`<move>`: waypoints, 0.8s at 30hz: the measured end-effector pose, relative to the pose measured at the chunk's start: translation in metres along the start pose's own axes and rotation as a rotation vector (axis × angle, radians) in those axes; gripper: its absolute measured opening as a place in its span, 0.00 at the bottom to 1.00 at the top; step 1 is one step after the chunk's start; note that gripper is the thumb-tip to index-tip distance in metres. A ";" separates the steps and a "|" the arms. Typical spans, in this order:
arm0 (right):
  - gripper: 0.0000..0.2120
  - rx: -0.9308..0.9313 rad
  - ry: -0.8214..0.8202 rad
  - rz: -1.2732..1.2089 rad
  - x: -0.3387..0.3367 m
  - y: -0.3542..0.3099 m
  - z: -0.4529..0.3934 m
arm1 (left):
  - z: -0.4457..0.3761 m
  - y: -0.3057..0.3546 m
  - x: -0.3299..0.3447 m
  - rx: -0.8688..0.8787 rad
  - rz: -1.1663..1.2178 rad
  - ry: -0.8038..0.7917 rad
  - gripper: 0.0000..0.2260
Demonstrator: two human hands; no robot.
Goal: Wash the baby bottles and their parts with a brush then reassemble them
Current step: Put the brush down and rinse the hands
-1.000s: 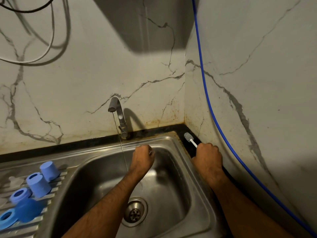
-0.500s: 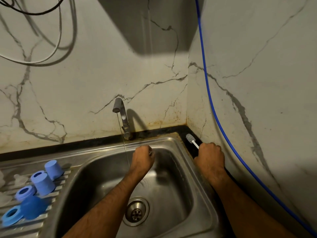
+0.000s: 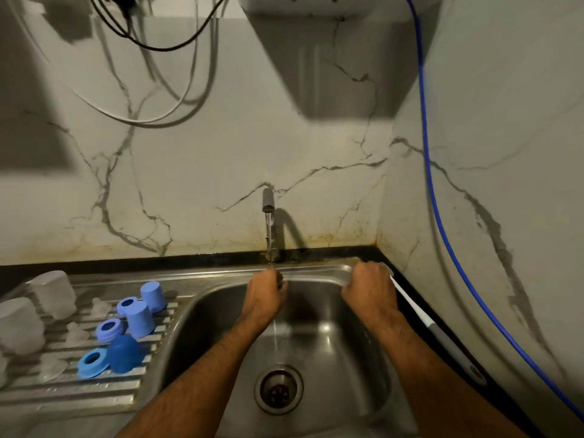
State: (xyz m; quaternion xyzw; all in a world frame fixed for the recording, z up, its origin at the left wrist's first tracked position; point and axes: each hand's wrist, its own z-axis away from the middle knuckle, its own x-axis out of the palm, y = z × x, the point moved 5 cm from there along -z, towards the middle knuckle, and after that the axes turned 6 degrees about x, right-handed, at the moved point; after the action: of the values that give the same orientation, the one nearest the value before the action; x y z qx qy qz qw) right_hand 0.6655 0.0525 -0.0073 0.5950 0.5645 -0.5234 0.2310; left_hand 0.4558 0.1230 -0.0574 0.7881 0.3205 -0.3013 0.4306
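Steel sink [image 3: 177,336], with its drain [image 3: 278,392] below and between the two forearms. Tap [image 3: 268,216] straight beyond the left hand, running a thin stream of water [image 3: 275,339] that falls past that hand into the basin.

Ribbed drainboard [image 3: 63,396] well to the left of the left hand, carrying: two upturned clear bottles [image 3: 53,294], one cut by the frame edge; three upturned blue caps [image 3: 139,319]; three blue collar rings [image 3: 93,363]; several pale clear teats [image 3: 76,333], faint and hard to make out.

Brush [image 3: 442,339] lying along the black counter edge just right of the right forearm: white shaft and grey handle show, the bristle end hidden behind the right hand. Blue hose [image 3: 425,147] hangs down the wall further right.

Left hand [image 3: 265,292]: fingers curled under the stream; whether it holds anything cannot be told, the fingertips being turned away.

Right hand [image 3: 369,289]: fingers curled, at the sink's far right corner; whether it grips the brush end cannot be told.

Grey and black cables [image 3: 164,99] loop on the wall above, cut off at the top.
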 end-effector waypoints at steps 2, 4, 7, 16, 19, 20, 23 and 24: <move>0.08 0.006 -0.027 -0.104 0.004 -0.017 0.004 | 0.004 -0.011 -0.012 -0.021 0.011 0.021 0.03; 0.04 0.000 -0.082 -0.191 0.016 -0.037 0.006 | 0.008 -0.022 -0.020 -0.038 0.001 0.038 0.03; 0.02 0.065 -0.213 -0.375 0.049 -0.065 0.006 | 0.011 -0.038 -0.027 -0.089 0.002 0.054 0.02; 0.02 0.313 -0.476 -0.810 0.109 -0.117 -0.009 | -0.007 -0.063 -0.015 -0.231 0.215 -0.011 0.03; 0.04 0.361 -0.484 -0.891 0.117 -0.125 -0.017 | -0.015 -0.065 -0.007 -0.257 0.322 -0.027 0.01; 0.04 0.384 -0.482 -0.904 0.119 -0.127 -0.019 | -0.016 -0.065 -0.006 -0.274 0.349 -0.021 0.01; 0.06 0.443 -0.436 -0.908 0.124 -0.129 -0.027 | -0.022 -0.069 -0.008 -0.312 0.381 -0.006 0.03; 0.06 0.451 -0.426 -0.891 0.126 -0.129 -0.030 | -0.024 -0.070 -0.009 -0.315 0.380 -0.007 0.05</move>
State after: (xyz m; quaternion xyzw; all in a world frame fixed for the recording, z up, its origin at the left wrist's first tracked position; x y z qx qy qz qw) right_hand 0.5353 0.1651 -0.0673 0.2134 0.5765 -0.7879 -0.0374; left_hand 0.4015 0.1714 -0.0741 0.7562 0.2079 -0.1640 0.5984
